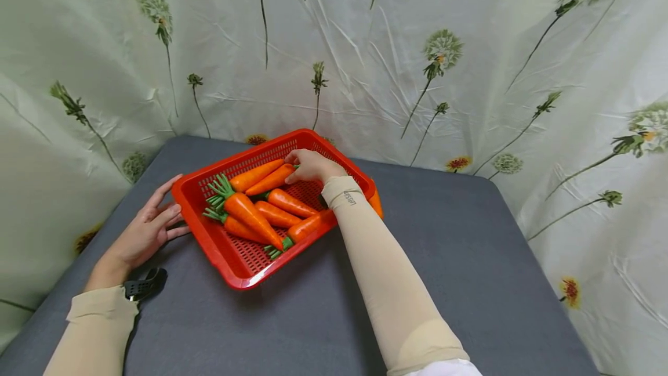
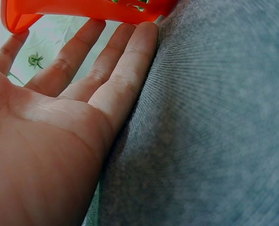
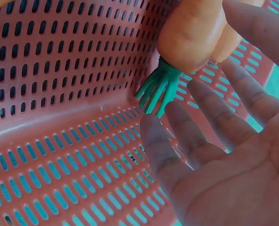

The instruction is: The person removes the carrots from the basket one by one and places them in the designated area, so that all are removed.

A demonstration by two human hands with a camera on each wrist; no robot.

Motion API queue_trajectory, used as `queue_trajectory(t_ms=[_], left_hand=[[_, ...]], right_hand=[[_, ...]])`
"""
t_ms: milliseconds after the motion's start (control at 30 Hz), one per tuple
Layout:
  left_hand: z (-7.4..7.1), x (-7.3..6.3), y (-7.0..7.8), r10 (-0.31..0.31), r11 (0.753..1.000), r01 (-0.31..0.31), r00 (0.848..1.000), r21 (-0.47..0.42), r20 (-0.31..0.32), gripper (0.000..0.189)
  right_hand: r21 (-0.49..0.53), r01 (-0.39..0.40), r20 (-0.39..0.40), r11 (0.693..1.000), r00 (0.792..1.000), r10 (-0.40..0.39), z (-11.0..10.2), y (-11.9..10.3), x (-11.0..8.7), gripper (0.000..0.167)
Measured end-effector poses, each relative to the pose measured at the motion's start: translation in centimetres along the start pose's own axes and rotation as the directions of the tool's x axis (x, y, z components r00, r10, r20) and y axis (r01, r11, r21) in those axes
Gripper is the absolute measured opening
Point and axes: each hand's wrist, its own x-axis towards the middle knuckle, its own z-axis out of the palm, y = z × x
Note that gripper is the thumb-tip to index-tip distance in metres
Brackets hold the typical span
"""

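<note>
A red plastic basket (image 1: 209,245) with slotted walls holds several orange carrots (image 1: 253,219) with green tops. At its left end my left hand (image 1: 148,231) has its fingers extended, the fingertips touching the basket wall. In the left wrist view the palm faces up toward the basket's red edge (image 2: 73,7). My right hand (image 1: 313,166) reaches inside, by the far carrots (image 1: 271,180). From the right wrist, its fingers spread loosely beside a carrot (image 3: 191,37) and its green stub (image 3: 163,89), with the thumb on the carrot's other side.
The basket sits on a grey tabletop (image 1: 443,260). Past its right end shows another orange piece (image 1: 376,203), partly hidden. A dark strap (image 1: 146,284) is at the left wrist. Flower-printed cloth (image 1: 355,62) hangs behind the table.
</note>
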Motion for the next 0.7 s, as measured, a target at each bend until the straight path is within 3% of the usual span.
queue_trajectory(t_ms=[233,700], left_hand=[[0.1,0.0,0.1,-0.003,1.000,0.003,1.000,0.005,-0.002,0.067],[0.2,0.0,0.3,-0.026,1.000,0.027,1.000,0.016,-0.017,0.067]], right_hand=[[-0.086,-0.008,-0.022,0.996,1.000,0.006,0.7,-0.6,0.8,0.061],[-0.099,-0.043,-0.030,0.994,0.999,0.040,1.5,-1.1,0.9,0.062]])
